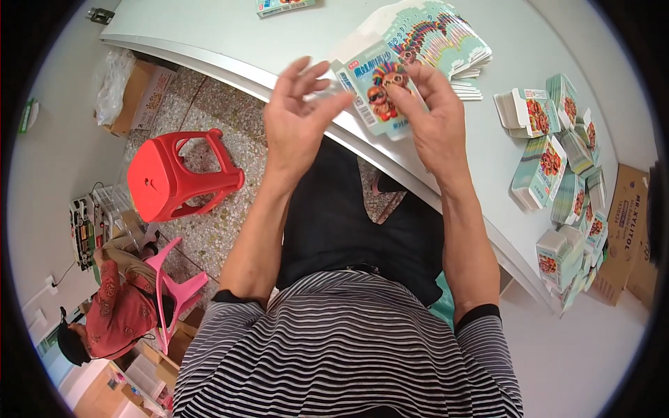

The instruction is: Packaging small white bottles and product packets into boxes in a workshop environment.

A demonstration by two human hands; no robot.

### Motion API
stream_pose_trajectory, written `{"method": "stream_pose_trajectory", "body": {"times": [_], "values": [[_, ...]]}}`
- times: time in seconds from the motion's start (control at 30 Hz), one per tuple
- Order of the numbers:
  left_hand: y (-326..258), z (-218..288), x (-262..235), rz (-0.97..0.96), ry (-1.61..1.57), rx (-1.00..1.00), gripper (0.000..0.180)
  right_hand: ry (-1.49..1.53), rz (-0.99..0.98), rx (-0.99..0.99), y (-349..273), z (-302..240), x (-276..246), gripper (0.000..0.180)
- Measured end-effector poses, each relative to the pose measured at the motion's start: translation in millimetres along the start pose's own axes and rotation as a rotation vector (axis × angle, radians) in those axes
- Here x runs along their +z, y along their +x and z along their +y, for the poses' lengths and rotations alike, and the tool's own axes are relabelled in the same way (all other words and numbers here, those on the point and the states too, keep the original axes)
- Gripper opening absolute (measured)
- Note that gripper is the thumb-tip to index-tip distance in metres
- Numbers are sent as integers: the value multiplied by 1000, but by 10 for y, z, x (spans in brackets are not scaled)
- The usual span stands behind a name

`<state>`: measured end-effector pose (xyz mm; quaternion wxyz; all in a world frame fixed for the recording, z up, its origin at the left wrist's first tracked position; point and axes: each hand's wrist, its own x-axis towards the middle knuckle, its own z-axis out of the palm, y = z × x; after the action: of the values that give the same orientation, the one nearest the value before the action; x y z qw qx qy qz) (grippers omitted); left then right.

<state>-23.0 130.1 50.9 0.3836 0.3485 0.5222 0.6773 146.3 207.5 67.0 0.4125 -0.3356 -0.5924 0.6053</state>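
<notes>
My right hand (440,122) grips a small pale-green printed carton (373,94) by its right side, thumb across the printed front. Cartoon figures with bright colours cover the carton, and its narrow side panel faces left. Beside that panel is my left hand (296,115), fingers apart and slightly curled. The left thumb reaches close to the carton's edge; whether it touches, I cannot tell. Just beyond the right hand, a fanned pile of flat cartons (446,38) of the same print lies on the white table (216,31).
Stacked bundles of cartons (543,171) crowd the table's right end, near a brown cardboard box (624,233). Another carton (282,5) lies at the far edge. On the floor at left is a red stool (157,177). A seated person (122,299) is at lower left by a pink chair (182,289).
</notes>
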Motion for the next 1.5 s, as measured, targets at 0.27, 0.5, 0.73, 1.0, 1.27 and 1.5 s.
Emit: {"method": "stream_pose_trajectory", "body": {"times": [0.27, 0.5, 0.73, 1.0, 1.27, 1.5], "values": [[-375, 107, -10, -300, -405, -384, 116, 612, -47, 314, -521, 217, 89, 26], [-448, -20, -72, -541, -502, -478, 133, 651, -220, 521, -810, 260, 194, 27], [-531, -236, -221, -519, -468, -534, 104, 269, -403, 401, -1006, 173, 160, 29], [-677, -24, 13, -539, -458, -533, 87, 581, -368, 587, -992, 210, 146, 36], [-785, -235, -66, -646, -363, -355, 94, 671, -374, 596, -1084, 283, 223, 45], [-723, -174, -131, -859, -308, -382, 127, 802, -428, 643, -1136, 242, 203, 58]]}}
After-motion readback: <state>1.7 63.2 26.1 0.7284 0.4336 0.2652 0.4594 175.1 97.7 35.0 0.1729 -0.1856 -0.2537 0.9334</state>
